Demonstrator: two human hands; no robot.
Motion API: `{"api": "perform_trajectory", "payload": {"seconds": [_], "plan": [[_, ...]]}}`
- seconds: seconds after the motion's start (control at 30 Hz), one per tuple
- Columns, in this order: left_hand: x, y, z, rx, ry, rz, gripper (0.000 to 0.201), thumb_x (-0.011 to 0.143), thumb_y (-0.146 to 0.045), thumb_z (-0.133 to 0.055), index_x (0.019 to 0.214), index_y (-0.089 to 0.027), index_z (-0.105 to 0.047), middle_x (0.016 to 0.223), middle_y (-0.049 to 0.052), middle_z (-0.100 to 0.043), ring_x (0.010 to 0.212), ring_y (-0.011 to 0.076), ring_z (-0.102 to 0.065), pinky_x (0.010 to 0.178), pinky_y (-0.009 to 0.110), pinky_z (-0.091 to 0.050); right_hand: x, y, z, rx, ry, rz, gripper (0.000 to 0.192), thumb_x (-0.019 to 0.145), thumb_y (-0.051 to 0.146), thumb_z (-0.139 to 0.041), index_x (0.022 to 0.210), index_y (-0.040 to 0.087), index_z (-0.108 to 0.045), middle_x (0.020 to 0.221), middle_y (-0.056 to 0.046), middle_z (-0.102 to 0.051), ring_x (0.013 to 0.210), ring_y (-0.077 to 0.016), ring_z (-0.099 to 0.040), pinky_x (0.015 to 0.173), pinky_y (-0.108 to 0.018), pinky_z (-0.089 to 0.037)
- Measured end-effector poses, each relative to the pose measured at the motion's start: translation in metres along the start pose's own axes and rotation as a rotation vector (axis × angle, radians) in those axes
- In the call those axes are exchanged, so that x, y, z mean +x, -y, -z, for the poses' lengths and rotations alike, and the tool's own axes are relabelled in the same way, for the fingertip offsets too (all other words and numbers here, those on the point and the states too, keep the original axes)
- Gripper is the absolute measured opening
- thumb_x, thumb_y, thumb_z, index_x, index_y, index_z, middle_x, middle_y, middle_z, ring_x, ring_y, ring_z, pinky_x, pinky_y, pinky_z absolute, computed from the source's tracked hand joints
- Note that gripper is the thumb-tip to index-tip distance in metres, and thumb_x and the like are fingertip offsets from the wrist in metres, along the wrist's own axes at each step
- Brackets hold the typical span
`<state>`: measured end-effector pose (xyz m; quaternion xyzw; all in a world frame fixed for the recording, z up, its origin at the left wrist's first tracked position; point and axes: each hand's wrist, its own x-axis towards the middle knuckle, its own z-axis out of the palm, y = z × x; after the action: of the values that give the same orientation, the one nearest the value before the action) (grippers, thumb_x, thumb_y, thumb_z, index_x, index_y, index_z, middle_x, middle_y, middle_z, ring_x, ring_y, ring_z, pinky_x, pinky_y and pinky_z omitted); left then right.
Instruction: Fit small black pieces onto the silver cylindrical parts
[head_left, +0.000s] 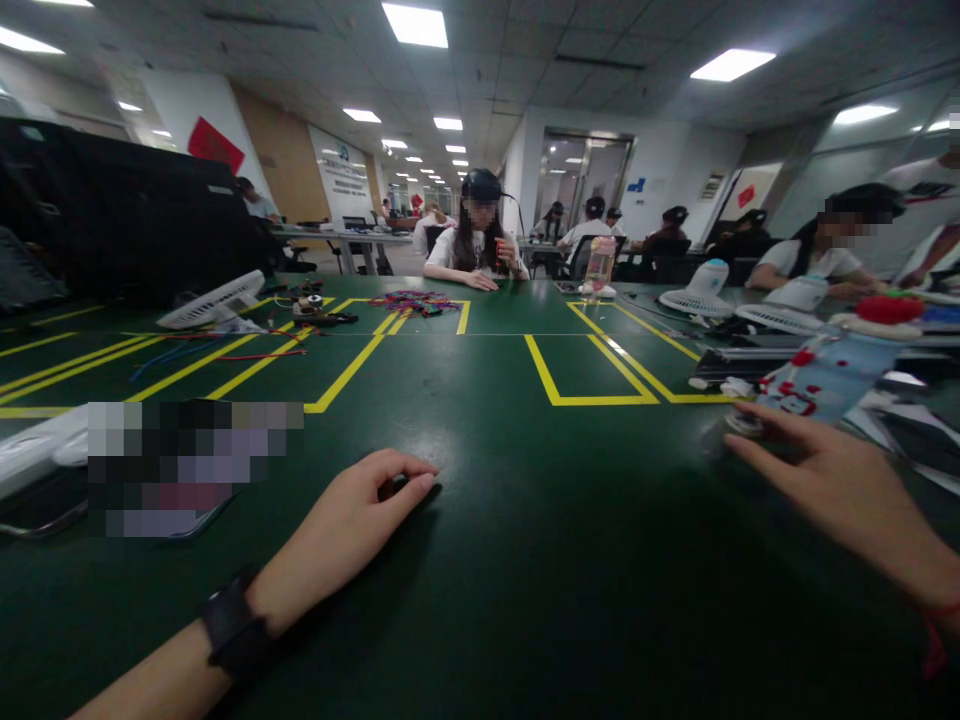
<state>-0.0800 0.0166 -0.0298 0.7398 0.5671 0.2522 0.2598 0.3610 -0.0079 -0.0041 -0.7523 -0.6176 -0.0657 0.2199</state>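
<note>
My left hand (382,492) rests on the dark green tabletop (480,580), its fingers curled and the thumb tip meeting the index finger. Nothing shows between them. A black band (236,630) is round that wrist. To the right, my right hand (847,480) reaches in with thumb and fingers about a small round object (744,426), pale and metallic-looking, too blurred to name. That object is close to the table, in front of a light blue bottle (829,365) with red decorations.
On the left lie a phone-like item (191,520), partly pixelated, and a white fan (217,300). Coloured wires (420,303) are heaped farther back. More white fans (701,292) stand at the right. Across the table sits a person (476,245). Yellow tape (600,400) marks the surface.
</note>
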Motion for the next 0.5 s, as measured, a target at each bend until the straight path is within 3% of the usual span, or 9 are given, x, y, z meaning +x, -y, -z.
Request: {"api": "perform_trajectory", "payload": {"seconds": [0.07, 0.13, 0.27, 0.37, 0.5], "plan": [[0.0, -0.001, 0.0, -0.001, 0.001, -0.007, 0.033, 0.085, -0.051, -0.05, 0.099, -0.028, -0.07, 0.103, 0.003, -0.069, 0.095, 0.0251, -0.062, 0.082, 0.036, -0.048, -0.004, 0.04, -0.012, 0.159, -0.025, 0.21, 0.05, 0.08, 0.048, -0.057, 0.123, 0.022, -0.057, 0.112, -0.008, -0.062, 0.086, -0.0185, -0.061, 0.076, -0.032, -0.049], [0.0, 0.0, 0.0, 0.001, -0.004, -0.013, 0.034, 0.085, -0.051, -0.05, 0.099, -0.028, -0.07, 0.103, 0.003, -0.069, 0.095, 0.0251, -0.062, 0.082, 0.036, -0.048, -0.008, 0.085, -0.025, 0.335, 0.05, 0.399, 0.046, 0.082, 0.044, -0.056, 0.123, 0.024, -0.057, 0.115, -0.005, -0.06, 0.094, -0.0164, -0.06, 0.08, -0.03, -0.051], [0.0, 0.006, 0.001, 0.031, -0.017, 0.015, 0.035, 0.085, -0.052, -0.049, 0.099, -0.027, -0.069, 0.102, 0.004, -0.068, 0.094, 0.0259, -0.062, 0.083, 0.038, -0.047, -0.019, 0.154, -0.048, 0.582, 0.241, 0.591, 0.041, 0.084, 0.033, -0.055, 0.124, 0.022, -0.055, 0.115, -0.005, -0.059, 0.096, -0.0122, -0.059, 0.084, -0.027, -0.052], [0.001, 0.005, -0.001, 0.068, -0.023, 0.029, 0.036, 0.086, -0.052, -0.048, 0.098, -0.026, -0.069, 0.101, 0.004, -0.068, 0.093, 0.0265, -0.062, 0.082, 0.039, -0.047, -0.024, 0.17, -0.06, 0.633, 0.262, 0.633, 0.04, 0.084, 0.031, -0.054, 0.124, 0.021, -0.055, 0.114, -0.006, -0.059, 0.097, -0.0135, -0.057, 0.087, -0.031, -0.051], [0.007, -0.02, -0.01, 0.097, -0.076, -0.045, 0.034, 0.087, -0.049, -0.048, 0.102, -0.026, -0.069, 0.102, 0.004, -0.068, 0.09, 0.0248, -0.061, 0.079, 0.037, -0.048, -0.028, 0.164, -0.07, 0.69, 0.271, 0.582, 0.065, 0.078, 0.035, -0.063, 0.137, 0.022, -0.039, 0.122, -0.008, -0.054, 0.104, -0.0156, -0.056, 0.093, -0.035, -0.048]]}}
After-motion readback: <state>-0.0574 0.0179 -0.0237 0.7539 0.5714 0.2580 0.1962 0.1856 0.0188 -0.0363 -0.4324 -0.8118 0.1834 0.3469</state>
